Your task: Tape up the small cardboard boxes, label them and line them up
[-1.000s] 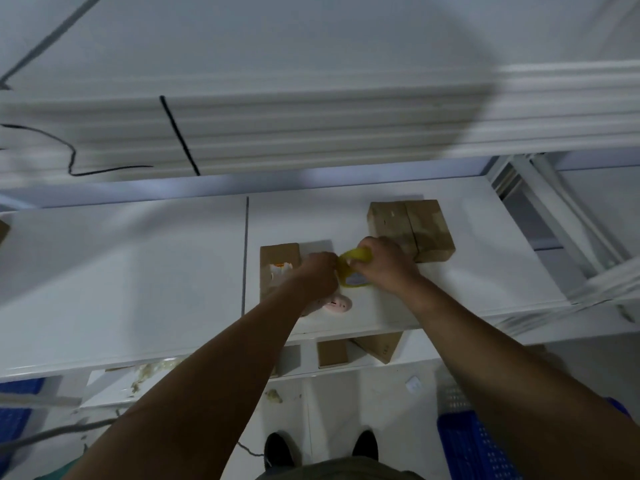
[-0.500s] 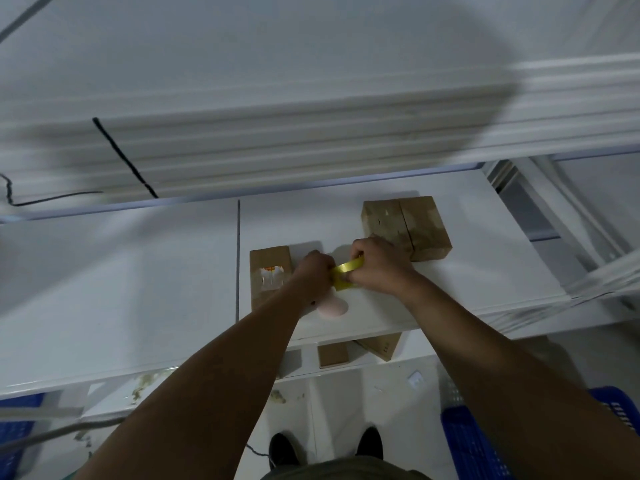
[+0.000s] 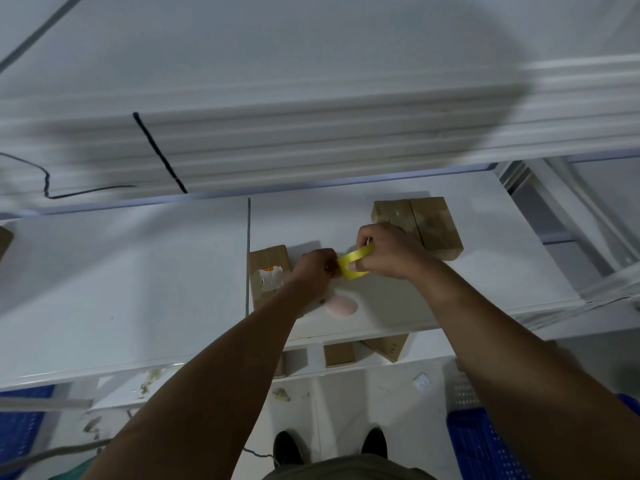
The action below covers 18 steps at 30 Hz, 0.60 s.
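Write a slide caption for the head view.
Left hand and right hand hold tape over a shelf beside boxes.

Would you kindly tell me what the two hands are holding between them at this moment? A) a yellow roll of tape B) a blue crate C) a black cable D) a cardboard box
A: the right hand grips the yellow roll of tape while the left hand pinches its edge.

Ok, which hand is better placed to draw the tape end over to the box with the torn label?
Left, probably. The left hand pinches at the yellow tape roll and sits right beside the torn-label box; the right hand grips the roll, farther off, near the two other boxes.
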{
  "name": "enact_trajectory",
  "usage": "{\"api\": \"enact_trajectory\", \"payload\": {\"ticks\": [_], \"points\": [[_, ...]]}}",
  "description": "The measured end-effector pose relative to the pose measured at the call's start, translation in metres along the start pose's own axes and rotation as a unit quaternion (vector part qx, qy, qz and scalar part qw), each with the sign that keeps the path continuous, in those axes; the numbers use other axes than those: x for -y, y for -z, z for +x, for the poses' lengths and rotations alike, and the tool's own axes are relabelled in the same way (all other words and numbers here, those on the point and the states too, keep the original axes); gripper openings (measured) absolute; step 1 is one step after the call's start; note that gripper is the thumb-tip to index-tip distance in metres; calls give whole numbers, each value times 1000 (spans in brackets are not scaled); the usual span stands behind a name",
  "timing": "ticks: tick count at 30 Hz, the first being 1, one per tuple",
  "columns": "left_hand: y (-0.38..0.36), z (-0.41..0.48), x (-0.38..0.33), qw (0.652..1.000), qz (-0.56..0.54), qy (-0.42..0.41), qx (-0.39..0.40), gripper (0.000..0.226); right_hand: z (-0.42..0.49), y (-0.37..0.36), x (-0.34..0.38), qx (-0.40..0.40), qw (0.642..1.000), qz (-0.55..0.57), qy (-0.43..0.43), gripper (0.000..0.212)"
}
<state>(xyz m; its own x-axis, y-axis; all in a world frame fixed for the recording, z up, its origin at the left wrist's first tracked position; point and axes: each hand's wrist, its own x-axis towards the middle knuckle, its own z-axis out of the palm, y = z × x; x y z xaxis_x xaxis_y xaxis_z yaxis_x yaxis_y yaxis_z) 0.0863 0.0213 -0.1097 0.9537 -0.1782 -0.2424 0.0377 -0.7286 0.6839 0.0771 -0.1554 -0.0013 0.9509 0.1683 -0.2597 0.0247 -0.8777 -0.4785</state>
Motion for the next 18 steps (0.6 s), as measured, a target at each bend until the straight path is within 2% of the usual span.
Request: {"api": "enact_trajectory", "payload": {"ticks": [5, 10, 13, 18], "points": [[6, -2, 8, 999, -32, -32, -13, 7, -1, 6, 3, 1, 1000, 11, 2, 27], [26, -6, 5, 977, -180, -80, -87, 16, 3, 26, 11, -20, 998, 52, 31, 28], [38, -4, -7, 975, -194, -96, -54, 8, 7, 48, 13, -21, 998, 51, 31, 24], [63, -20, -6, 965, -251, -70, 28, 26, 12, 55, -1, 24, 996, 88, 22, 21]]}}
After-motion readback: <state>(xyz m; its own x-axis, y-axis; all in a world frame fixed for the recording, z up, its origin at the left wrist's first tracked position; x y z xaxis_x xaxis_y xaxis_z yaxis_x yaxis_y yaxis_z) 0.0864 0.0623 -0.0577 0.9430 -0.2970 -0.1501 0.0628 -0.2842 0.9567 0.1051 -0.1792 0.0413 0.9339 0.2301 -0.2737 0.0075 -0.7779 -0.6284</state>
